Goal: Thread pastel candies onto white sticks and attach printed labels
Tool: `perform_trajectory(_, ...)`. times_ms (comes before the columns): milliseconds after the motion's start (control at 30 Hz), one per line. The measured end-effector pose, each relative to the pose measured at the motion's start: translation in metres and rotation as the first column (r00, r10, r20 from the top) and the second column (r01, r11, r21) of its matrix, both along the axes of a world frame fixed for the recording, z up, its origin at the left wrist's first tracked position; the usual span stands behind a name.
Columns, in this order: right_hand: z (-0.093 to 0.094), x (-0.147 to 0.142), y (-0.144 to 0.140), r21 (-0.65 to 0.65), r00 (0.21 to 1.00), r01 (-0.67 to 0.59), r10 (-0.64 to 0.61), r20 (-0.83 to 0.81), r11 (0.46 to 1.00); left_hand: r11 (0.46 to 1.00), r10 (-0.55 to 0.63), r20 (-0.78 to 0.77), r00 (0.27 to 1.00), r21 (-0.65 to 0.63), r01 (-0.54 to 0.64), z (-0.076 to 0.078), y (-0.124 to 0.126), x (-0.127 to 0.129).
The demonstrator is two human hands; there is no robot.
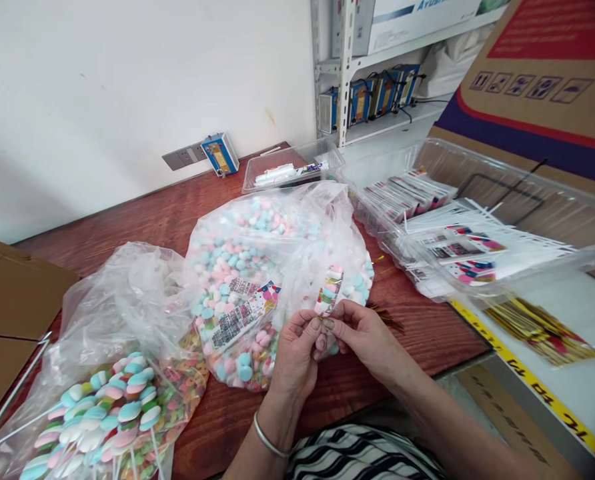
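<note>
My left hand and my right hand meet at the fingertips over the front edge of the red-brown table. Together they pinch the lower end of a small clear packet of pastel candies, which stands upright above my fingers. Directly behind it lies a large clear bag of pink, blue and white candies, with a printed packet resting on top. A silver bangle circles my left wrist.
A bag of twisted pastel lollipops on sticks lies at the front left. A clear tray of printed empty packets sits to the right, gold twist ties beside it. Cardboard boxes flank both sides; a metal shelf stands behind.
</note>
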State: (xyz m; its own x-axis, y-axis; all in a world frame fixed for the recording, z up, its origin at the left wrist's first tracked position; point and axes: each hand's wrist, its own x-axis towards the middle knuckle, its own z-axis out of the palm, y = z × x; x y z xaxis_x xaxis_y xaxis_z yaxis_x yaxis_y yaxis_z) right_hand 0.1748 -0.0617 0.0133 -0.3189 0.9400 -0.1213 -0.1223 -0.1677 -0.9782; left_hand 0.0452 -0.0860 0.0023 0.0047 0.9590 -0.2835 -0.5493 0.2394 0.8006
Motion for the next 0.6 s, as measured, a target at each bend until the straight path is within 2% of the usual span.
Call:
perform_trajectory(67, 0.0, 0.002, 0.0, 0.022, 0.999, 0.022, -0.023, 0.022, 1.0, 0.992, -0.028, -0.277, 0.96, 0.112, 0.061, -0.002, -0.003, -0.005)
perform_trajectory(100, -0.001, 0.003, -0.001, 0.031, 0.999, 0.031, -0.032, 0.03, 0.999, 0.978, -0.006, -0.454, 0.891, 0.182, 0.1, -0.003, -0.004, -0.008)
perform_trajectory(167, -0.003, 0.004, -0.002, 0.067, 0.998, 0.036, -0.039, 0.054, 0.997, 0.928, 0.129, -0.742, 0.657, 0.324, 0.183, -0.003, -0.006, -0.012)
perform_trajectory(200, -0.004, 0.004, -0.002, 0.095, 0.997, 0.035, -0.041, 0.067, 0.995, 0.898, 0.216, -0.814, 0.539, 0.382, 0.217, -0.002, -0.007, -0.013)
perform_trajectory(233, -0.005, 0.004, -0.002, 0.123, 0.996, 0.029, -0.039, 0.077, 0.992, 0.874, 0.285, -0.846, 0.452, 0.422, 0.239, -0.001, -0.007, -0.014)
perform_trajectory(267, -0.005, 0.003, -0.003, 0.149, 0.996, 0.026, -0.039, 0.084, 0.989, 0.864, 0.324, -0.855, 0.405, 0.442, 0.241, 0.0, -0.007, -0.014)
perform_trajectory(300, -0.005, 0.002, -0.003, 0.17, 0.995, 0.029, -0.044, 0.089, 0.985, 0.867, 0.339, -0.854, 0.395, 0.446, 0.22, 0.002, -0.007, -0.012)
perform_trajectory(367, -0.004, -0.002, -0.004, 0.189, 0.994, 0.051, -0.068, 0.089, 0.981, 0.896, 0.324, -0.835, 0.446, 0.422, 0.14, 0.004, -0.007, -0.009)
perform_trajectory(467, 0.0, -0.009, -0.005, 0.21, 0.984, 0.125, -0.149, 0.099, 0.97, 0.938, 0.272, -0.776, 0.569, 0.347, 0.025, 0.005, -0.008, -0.003)
perform_trajectory(600, 0.007, -0.011, -0.007, 0.149, 0.989, 0.146, -0.146, -0.009, 0.978, 0.953, 0.197, -0.611, 0.767, 0.304, -0.003, 0.003, -0.007, 0.0)
